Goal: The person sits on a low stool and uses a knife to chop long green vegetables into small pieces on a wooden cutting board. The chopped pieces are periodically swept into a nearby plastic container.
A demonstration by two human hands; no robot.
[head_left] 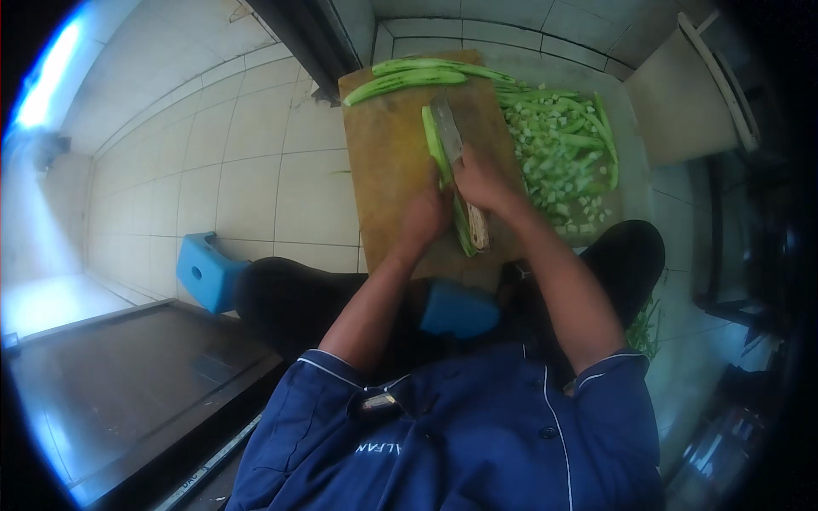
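Note:
A long, slim green gourd-like vegetable (433,136) lies lengthwise on the wooden cutting board (383,187), its near end close to the board's front. My left hand (428,215) is closed around its middle. Just to the right, my right hand (482,180) grips a knife (445,123); the blade points away from me, alongside the vegetable, and the handle's end sticks out toward me below the hand. Whether the blade is touching the vegetable I cannot tell. Two or more whole long green vegetables (405,83) rest across the board's far end.
Right of the board, a pale tray (629,128) holds many small cut pieces (554,162) and long strips. A blue stool (204,272) stands on the tiled floor at left, and another blue piece (458,308) shows between my legs. A beige panel (686,94) is at far right.

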